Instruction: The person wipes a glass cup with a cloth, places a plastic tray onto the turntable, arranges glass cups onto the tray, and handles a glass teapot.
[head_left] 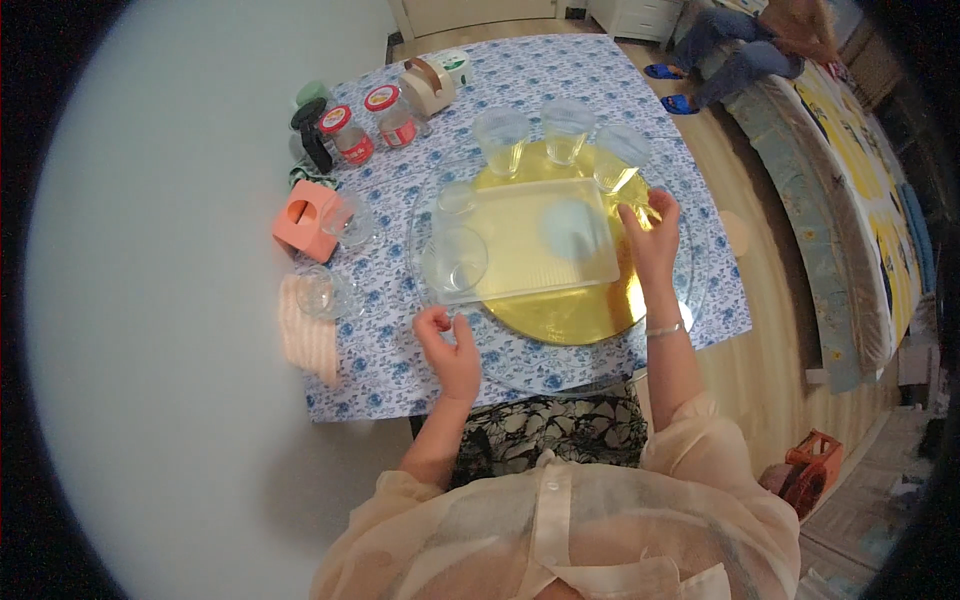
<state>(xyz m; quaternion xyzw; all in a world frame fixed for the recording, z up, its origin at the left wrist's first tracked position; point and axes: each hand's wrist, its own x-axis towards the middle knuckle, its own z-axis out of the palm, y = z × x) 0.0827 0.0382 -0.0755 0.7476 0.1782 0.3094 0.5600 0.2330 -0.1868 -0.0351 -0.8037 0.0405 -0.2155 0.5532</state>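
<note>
Table with blue floral cloth (575,70), seen from above. Bears, near the front edge, a clear glass disc (515,365) beneath a smaller gold disc (570,325). Across the gold, a translucent rectangular tray (520,270), with its left portion extending past the gold rim. Possible hazard: a turn or knock of the gold disc, with loss of level support and a slide of the tray.

Left hand (447,350): just off the tray's near-left corner, fingers curled, thumb set apart, nothing visible in the grasp. Right hand (657,235): beyond the tray's right edge, thumb and fingers parted, no object discernible between. Likely cause of trouble here: a brush of the fingertips against the rightmost clear cup (621,155), light in appearance and probably easy to tip.

Behind the tray, two further clear cups, one at left (502,135) and one in the middle (567,125). Along the tray's left edge, a clear bowl (456,258); inside or alongside, impossible to tell. Low visibility of clear walls: a plausible cause of misjudged contact.
</note>
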